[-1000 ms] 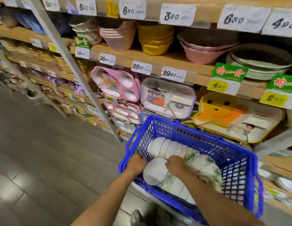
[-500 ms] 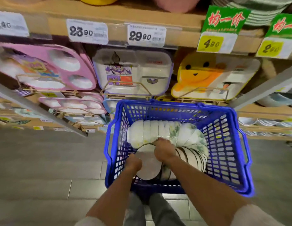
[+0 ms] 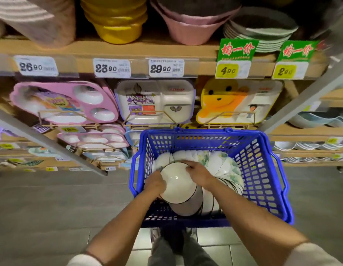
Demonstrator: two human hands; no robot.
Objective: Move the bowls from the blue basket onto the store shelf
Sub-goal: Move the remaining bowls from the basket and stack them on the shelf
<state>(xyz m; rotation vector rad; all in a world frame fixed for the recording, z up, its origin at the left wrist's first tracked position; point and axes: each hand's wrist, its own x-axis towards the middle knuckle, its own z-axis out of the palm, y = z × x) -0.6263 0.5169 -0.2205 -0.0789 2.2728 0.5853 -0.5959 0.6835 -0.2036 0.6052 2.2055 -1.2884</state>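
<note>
Far left, lower level: pink tray (image 3: 61, 102) propped upright in a wire stand, under price tag 26.90 (image 3: 38, 66). Above, on the wooden shelf (image 3: 86, 51): yellow bowls (image 3: 115, 18), nested. Centre: white tray (image 3: 157, 100), likewise upright in a stand, just behind the basket's far wall.

In the basket, left hand (image 3: 155, 184) gripping a white bowl (image 3: 176, 182), fingers curled round its left rim. Bowl dark-rimmed, tilted, at the near end of a nested row. Location: inside the basket, front-left part; not on the shelf.

Next, right hand (image 3: 200, 172) gripping the same bowl at its upper right rim, fingers hooked over the edge.

Behind and right of the hands: more bowls (image 3: 222, 166) in a curved row — white with green leaf print, lying on their sides, touching one another.

Blue basket (image 3: 262, 169) with mesh walls around the whole lot; support beneath not visible.

Right side: yellow tray (image 3: 234, 100) upright in a stand behind the basket; green-edged plates (image 3: 262, 35) stacked on the shelf above.
</note>
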